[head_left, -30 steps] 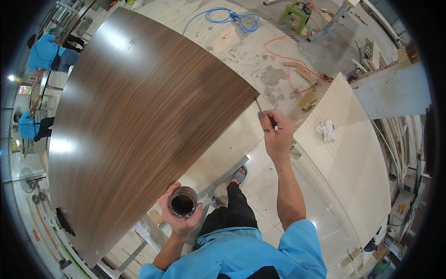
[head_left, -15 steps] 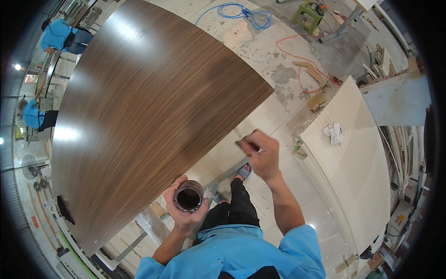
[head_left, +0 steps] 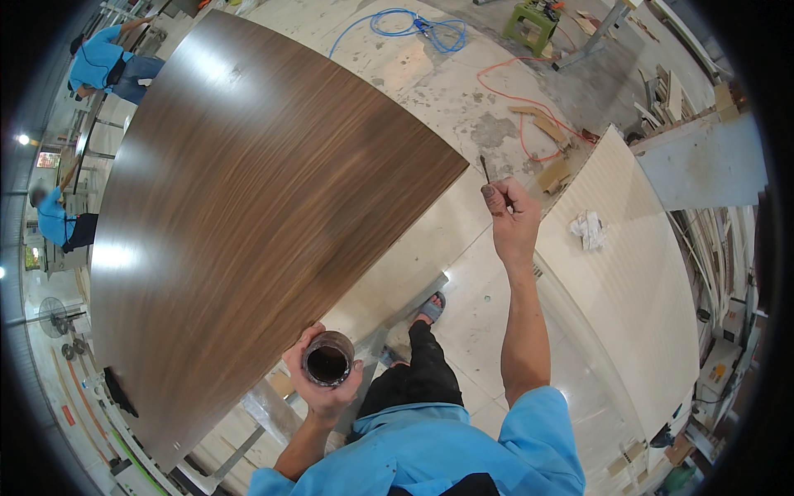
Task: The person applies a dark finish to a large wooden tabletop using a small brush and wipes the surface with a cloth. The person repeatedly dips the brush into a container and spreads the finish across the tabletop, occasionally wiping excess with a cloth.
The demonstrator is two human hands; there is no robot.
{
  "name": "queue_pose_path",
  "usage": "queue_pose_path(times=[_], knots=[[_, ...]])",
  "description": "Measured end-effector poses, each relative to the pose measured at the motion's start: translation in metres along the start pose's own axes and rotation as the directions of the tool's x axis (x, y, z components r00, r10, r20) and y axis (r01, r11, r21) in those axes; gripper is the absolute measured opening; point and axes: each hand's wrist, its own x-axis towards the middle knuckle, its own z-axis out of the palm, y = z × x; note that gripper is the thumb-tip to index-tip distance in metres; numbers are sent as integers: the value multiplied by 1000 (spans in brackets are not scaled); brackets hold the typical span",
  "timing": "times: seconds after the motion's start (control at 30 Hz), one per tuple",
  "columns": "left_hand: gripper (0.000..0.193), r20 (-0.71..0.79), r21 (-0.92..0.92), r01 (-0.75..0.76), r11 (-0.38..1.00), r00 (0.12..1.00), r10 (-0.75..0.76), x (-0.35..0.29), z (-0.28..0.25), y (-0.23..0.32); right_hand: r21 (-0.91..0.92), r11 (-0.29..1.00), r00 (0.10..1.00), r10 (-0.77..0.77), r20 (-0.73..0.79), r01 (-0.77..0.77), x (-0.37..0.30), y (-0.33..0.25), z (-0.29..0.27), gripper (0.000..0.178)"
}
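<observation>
A jar [head_left: 327,360] of dark brown liquid sits in my left hand [head_left: 333,398], its fingers wrapped round the sides and its open mouth facing up. That hand is beside the near edge of a large dark wood-grain panel [head_left: 273,182]. Out to the right, my right hand [head_left: 516,221] pinches a thin brush [head_left: 485,170] with a dark tip pointing away from me. The tip appears just right of the panel's far right corner; whether it touches the edge I cannot tell. Dark stains mark the thumb and fingers of my right hand.
At right lies a pale striped panel [head_left: 616,281] with a crumpled white wad [head_left: 588,230] on it. A blue hose [head_left: 418,29], an orange cord [head_left: 529,107] and a green stool [head_left: 532,26] are on the far floor. Two people in blue shirts [head_left: 103,62] work at far left.
My right hand has moved away from me and slightly right, up toward the panel's far right corner, and the brush now shows clearly. My left hand still holds the jar in nearly the same place.
</observation>
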Motion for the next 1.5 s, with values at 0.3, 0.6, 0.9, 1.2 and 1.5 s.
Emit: queue_pose_path(times=[0.3, 0.6, 0.9, 1.2, 1.5], knots=[[84, 11, 29, 4, 1000, 1000, -4, 1, 0, 1, 127, 990, 968, -95, 231, 67, -35, -19, 8, 14], [83, 24, 44, -78, 996, 997, 77, -2, -4, -3, 231, 964, 897, 18, 441, -133, -90, -42, 45, 13], [82, -22, 69, -88, 994, 996, 90, -16, -22, -3, 221, 951, 930, 133, 342, -217, -108, -50, 57, 14], [81, -105, 64, -39, 997, 993, 45, -26, -37, -4, 289, 926, 958, 179, 225, -241, -120, -51, 57, 17], [80, -132, 59, -21, 998, 991, 29, -34, -48, -9, 143, 979, 983, 126, 136, -145, -106, -57, 51, 21]])
